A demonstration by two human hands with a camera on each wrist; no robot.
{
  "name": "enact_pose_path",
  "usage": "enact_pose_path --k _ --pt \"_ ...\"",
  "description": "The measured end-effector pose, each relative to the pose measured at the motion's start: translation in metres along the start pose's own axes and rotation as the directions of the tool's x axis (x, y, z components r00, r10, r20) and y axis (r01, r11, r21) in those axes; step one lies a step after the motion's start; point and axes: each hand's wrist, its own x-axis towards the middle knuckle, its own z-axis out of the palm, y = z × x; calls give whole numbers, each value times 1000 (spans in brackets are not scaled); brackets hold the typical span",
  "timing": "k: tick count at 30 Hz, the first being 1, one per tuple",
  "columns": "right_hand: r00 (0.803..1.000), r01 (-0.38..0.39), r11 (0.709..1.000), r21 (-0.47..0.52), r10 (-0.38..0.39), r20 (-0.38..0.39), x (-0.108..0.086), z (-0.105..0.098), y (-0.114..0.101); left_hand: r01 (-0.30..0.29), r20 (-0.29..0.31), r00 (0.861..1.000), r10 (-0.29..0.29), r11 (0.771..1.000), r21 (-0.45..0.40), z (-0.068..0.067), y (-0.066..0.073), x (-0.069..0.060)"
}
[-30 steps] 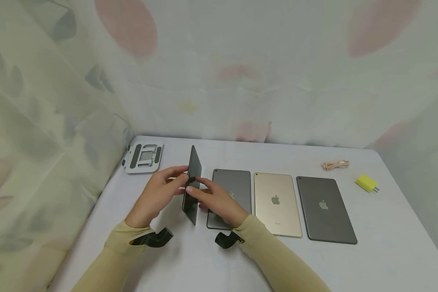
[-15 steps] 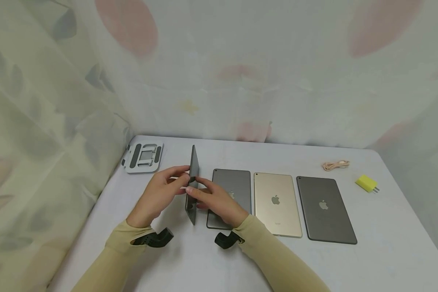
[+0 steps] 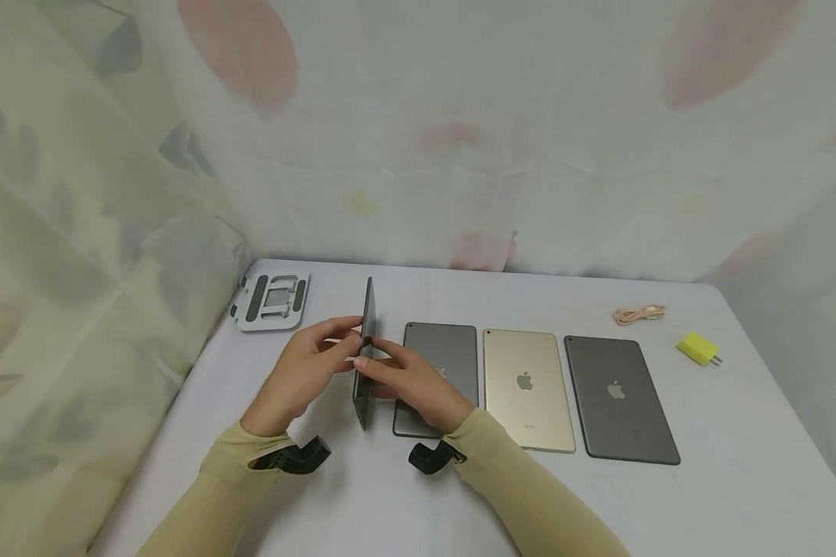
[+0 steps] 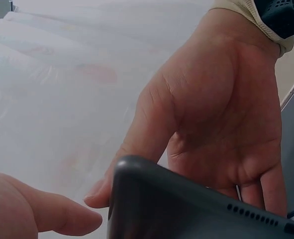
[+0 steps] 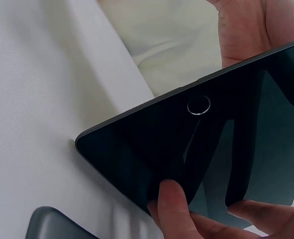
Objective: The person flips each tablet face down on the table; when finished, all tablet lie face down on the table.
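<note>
A dark tablet [image 3: 365, 363] stands on its edge between my two hands in the head view, seen nearly edge-on. From the left, my left hand [image 3: 303, 375] holds it with thumb and fingers. My right hand [image 3: 418, 383] grips the opposite side, thumb at the near edge. The right wrist view shows the tablet's black screen [image 5: 137, 134] with a ring-shaped home button [image 5: 199, 105]; reflections cross the glass. In the left wrist view, speaker holes run along the tablet's edge. Some fingers of both hands are hidden behind the tablet.
Right of my hands lie a grey tablet [image 3: 453, 340], a gold tablet [image 3: 525, 410] and a dark tablet [image 3: 623, 422], backs up. A folded metal stand [image 3: 273, 302] sits back left. A coiled cable [image 3: 638, 314] and yellow charger plug [image 3: 698, 349] lie at the right.
The held tablet has turned slightly, so less of its right-hand face shows than one second ago. Both hands keep almost the same place and grip.
</note>
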Motion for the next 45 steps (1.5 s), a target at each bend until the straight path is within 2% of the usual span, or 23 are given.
enact_pose_path --k 13,23,26,30,35,39,45 --pt "1000 -7 1000 -2 7 7 -1 -1 -2 -2 -2 1000 2 1000 -30 -1 3 -2" --pt "1000 4 1000 -29 -5 -12 -9 -11 -14 6 30 1000 -4 998 -61 6 -7 3" --pt "999 33 999 -24 -33 -14 -14 -16 -18 33 42 999 -31 998 -60 10 -14 8" --pt "997 62 997 -39 -64 -43 -21 -23 -24 67 48 997 -66 998 -16 15 -23 13" --pt "993 58 994 -91 -67 -96 -29 -36 -27 143 62 987 -146 989 37 20 -32 19" --pt "991 52 992 -113 -65 -118 -34 -43 -27 203 92 974 -205 979 33 21 -37 23" --pt "991 41 991 -129 -57 -120 -36 -48 -25 231 102 967 -233 972 34 20 -41 26"
